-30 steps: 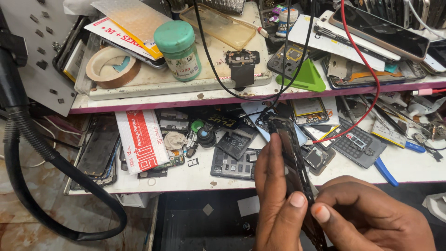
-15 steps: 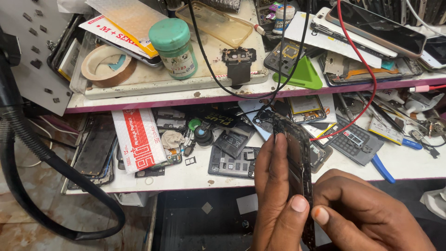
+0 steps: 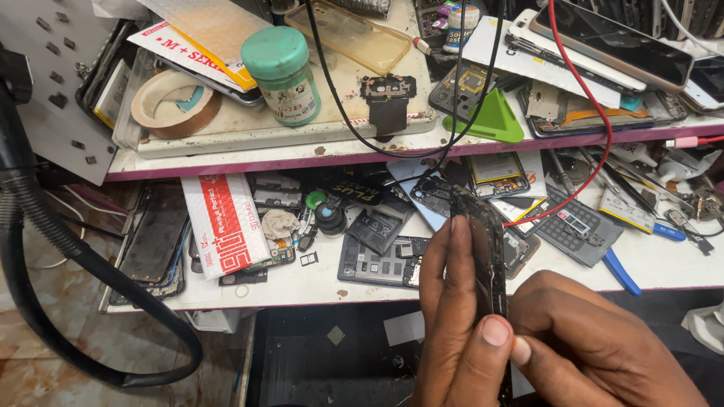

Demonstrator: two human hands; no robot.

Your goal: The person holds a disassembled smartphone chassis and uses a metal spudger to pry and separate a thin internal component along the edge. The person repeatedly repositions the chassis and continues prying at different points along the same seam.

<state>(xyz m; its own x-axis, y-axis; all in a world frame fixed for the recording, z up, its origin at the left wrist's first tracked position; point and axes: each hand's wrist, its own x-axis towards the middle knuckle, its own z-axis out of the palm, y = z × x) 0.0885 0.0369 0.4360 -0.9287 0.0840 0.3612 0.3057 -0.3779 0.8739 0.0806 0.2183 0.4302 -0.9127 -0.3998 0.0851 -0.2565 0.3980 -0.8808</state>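
Phone frame [image 3: 483,249] seemingly stays upright between both hands' fingers [image 3: 494,332].

Left hand [image 3: 452,316] and right hand [image 3: 596,347] pinch together, thumbs touching.

Bright, even light from above, soft shadow beneath the upper shelf [image 3: 249,160], sharp focus, little glare

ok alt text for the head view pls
Both hands, left hand and right hand, pinch a dark phone frame held edge-on above a cluttered repair bench. Phone parts lie scattered there; the shelf above holds a green-lidded jar, a tape roll and a green wedge.
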